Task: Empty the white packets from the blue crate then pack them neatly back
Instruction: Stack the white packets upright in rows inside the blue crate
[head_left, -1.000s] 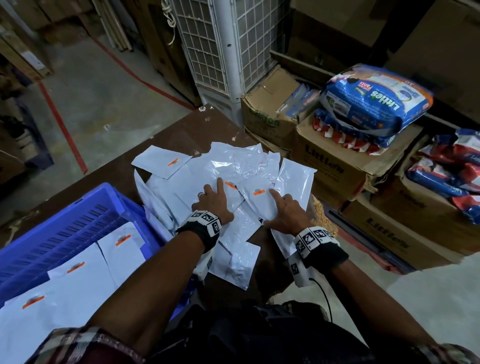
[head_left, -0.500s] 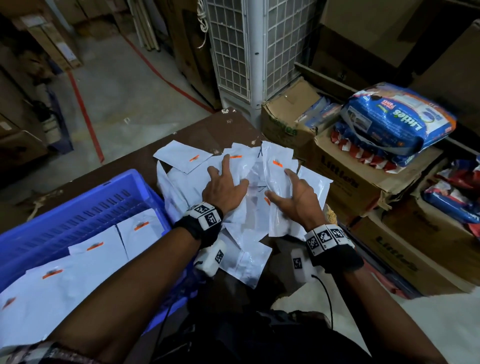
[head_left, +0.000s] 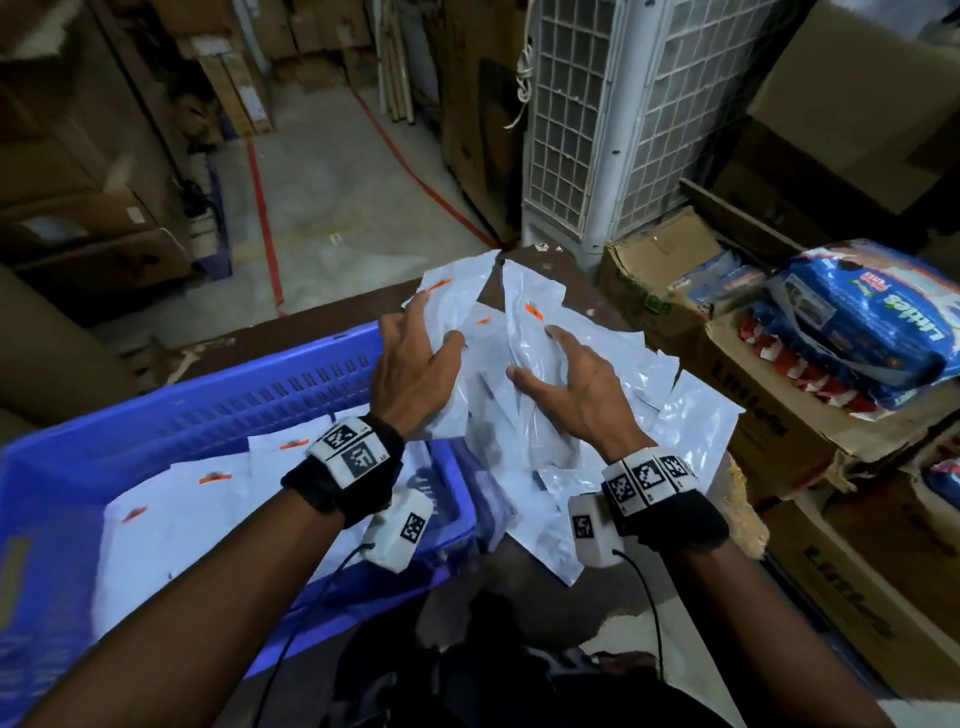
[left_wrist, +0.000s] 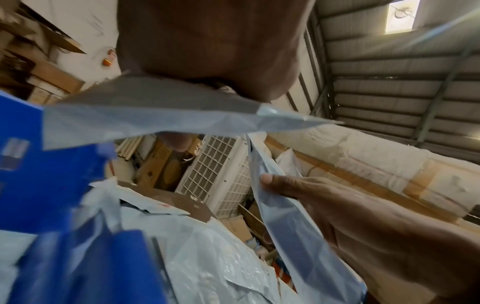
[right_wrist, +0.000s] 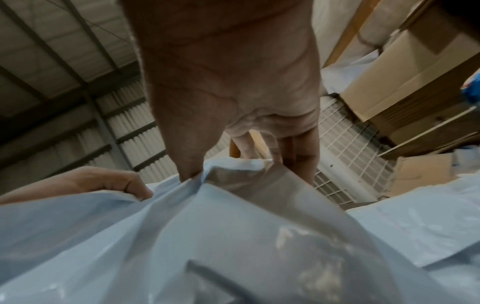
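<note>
Left hand (head_left: 415, 374) and right hand (head_left: 576, 395) both clutch crinkled glossy plastic packets (head_left: 498, 364) beside slotted blue crate (head_left: 218, 415).

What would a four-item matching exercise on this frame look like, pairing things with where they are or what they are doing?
Column one:
1. left hand
2. right hand
3. crate
4. diaper pack

Column two:
a. on a cardboard box, far right
b. grips the bundle's right side
c. holds flat packets, sits left of the pile
d. grips the bundle's left side, beside the crate

Pairs: 1-d, 2-b, 3-c, 4-a
</note>
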